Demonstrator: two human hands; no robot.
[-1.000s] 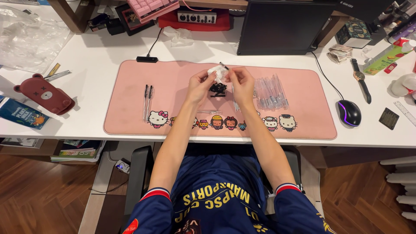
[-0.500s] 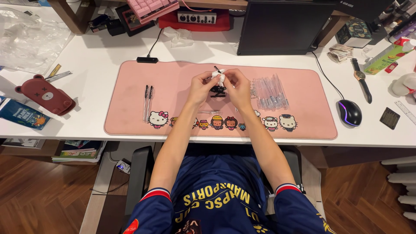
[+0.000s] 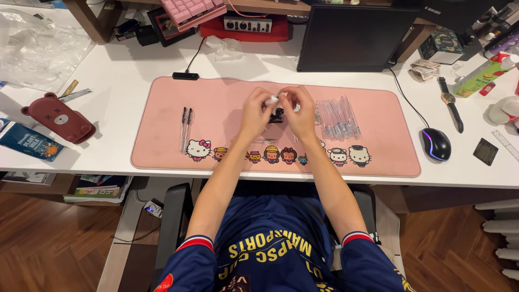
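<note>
Seen from above, a seated person in a dark blue jersey with yellow lettering works with both bare hands over a long pink desk mat (image 3: 216, 103) edged with a row of small cartoon figures, which lies on a white desk (image 3: 124, 70). The left hand (image 3: 257, 111) and the right hand (image 3: 298, 111) are raised close together above the middle of the mat, fingertips almost meeting. Between them they pinch a small white pen-like piece (image 3: 272, 99), the fingers of both hands curled narrowly around it; which hand bears most of the hold cannot be told. Just below the fingertips, on the mat, sits a small cluster of black parts (image 3: 276, 115), too small to make out. Just right of the right hand lies a row of clear plastic pen barrels (image 3: 338, 118), side by side on the mat. Well to the left of the left hand lie two slim dark pens (image 3: 186, 128), parallel and touching. Off the mat's right end rests a black computer mouse (image 3: 436, 144) with a glowing rim, and beyond it a wristwatch (image 3: 450, 103). A black monitor (image 3: 354, 37) stands behind the mat. At the desk's far left lies a dark red bear-shaped case (image 3: 57, 117).
</note>
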